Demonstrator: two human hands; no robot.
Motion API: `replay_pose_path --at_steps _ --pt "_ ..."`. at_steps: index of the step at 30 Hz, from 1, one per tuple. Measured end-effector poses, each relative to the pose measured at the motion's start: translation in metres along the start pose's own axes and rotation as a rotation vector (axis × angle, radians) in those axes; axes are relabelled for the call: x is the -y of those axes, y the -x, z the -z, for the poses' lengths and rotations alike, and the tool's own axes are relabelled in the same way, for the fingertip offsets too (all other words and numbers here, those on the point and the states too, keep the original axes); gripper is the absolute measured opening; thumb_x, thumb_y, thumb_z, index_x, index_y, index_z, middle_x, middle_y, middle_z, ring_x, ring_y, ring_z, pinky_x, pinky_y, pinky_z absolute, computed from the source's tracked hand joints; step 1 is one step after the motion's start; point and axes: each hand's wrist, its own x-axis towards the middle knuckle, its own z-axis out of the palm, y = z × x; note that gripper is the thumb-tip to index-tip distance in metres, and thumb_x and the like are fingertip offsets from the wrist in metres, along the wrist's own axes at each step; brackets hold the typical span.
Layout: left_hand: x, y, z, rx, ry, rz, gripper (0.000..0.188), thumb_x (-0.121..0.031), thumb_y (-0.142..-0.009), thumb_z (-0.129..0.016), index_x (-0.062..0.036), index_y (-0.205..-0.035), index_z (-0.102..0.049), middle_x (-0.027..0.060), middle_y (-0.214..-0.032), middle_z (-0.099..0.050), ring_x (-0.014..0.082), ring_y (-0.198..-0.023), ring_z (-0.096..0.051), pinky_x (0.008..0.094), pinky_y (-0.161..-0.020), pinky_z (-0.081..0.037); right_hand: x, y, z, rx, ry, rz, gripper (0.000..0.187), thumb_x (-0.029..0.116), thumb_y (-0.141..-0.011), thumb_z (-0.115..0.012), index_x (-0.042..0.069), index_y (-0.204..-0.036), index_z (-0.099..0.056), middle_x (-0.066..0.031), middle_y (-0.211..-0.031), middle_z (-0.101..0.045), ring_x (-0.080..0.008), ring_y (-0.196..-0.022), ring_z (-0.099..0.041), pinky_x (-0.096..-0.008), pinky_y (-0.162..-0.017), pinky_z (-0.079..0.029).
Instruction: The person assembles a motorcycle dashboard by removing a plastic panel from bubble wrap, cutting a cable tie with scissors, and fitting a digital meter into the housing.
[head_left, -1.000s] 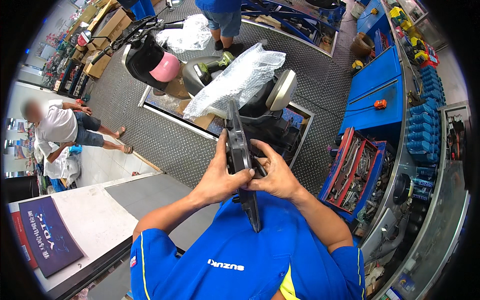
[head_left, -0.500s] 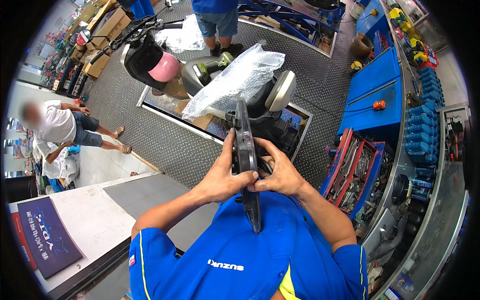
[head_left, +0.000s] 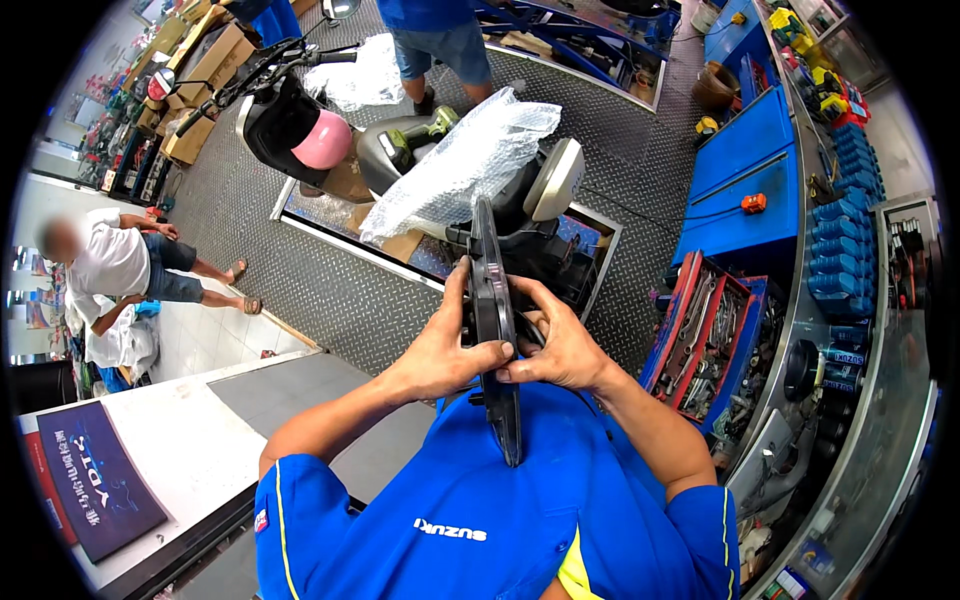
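Upright in front of my chest is a long, dark, glossy plastic part (head_left: 491, 290), seen almost edge-on and tapering at both ends. My left hand (head_left: 450, 345) is closed on its left side, fingers along the edge and thumb across it. From the other side my right hand (head_left: 562, 350) grips it, with some fingers curled behind and its thumb close to the left one. The part's lower tip reaches my blue shirt (head_left: 440, 500). Just beyond its upper tip stands a scooter (head_left: 555, 180) with bubble wrap (head_left: 470, 165) draped over it.
A cordless power tool (head_left: 415, 140) and a pink helmet (head_left: 323, 140) rest on the scooter. To my right are an open toolbox (head_left: 700, 340) full of wrenches and blue cabinets (head_left: 740, 215). One person (head_left: 130, 255) stands at left, another (head_left: 435, 50) beyond the scooter.
My view has shifted slightly. Both hands keep the same hold on the dark part. The person beyond the scooter has shifted their legs a little.
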Motion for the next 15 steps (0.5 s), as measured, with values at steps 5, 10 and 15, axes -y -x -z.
replay_pose_path --at_steps 5,10,15 --pt "-0.0005 0.0002 0.0007 0.020 -0.017 0.004 0.119 -0.016 -0.088 -0.078 -0.0006 -0.165 0.012 0.0269 -0.151 -0.045 0.0347 -0.141 -0.049 0.0464 -0.119 -0.038 0.0007 0.0025 0.0004 0.007 0.019 0.005 0.113 0.007 -0.065 -0.096 0.002 -0.159 -0.032 -0.0101 -0.142 -0.056 -0.0205 -0.125 -0.061 -0.0375 -0.103 -0.054" --pt "-0.0008 0.0000 0.0032 0.035 -0.028 0.018 0.120 -0.018 -0.088 -0.078 0.0001 -0.165 0.011 0.0275 -0.150 -0.047 0.0347 -0.140 -0.050 0.0466 -0.117 -0.040 0.0032 0.0031 -0.0018 -0.006 0.071 0.036 0.111 0.008 -0.066 -0.096 0.001 -0.158 -0.033 -0.0107 -0.138 -0.058 -0.0202 -0.123 -0.061 -0.0376 -0.104 -0.053" --pt "0.0077 -0.0002 0.0075 0.032 -0.038 -0.023 0.119 -0.018 -0.087 -0.078 0.0015 -0.165 0.010 0.0274 -0.154 -0.043 0.0345 -0.144 -0.045 0.0453 -0.121 -0.034 0.0066 0.0019 -0.0037 0.009 0.113 -0.010 0.110 0.007 -0.066 -0.095 0.001 -0.157 -0.034 -0.0105 -0.136 -0.058 -0.0199 -0.122 -0.061 -0.0377 -0.105 -0.052"
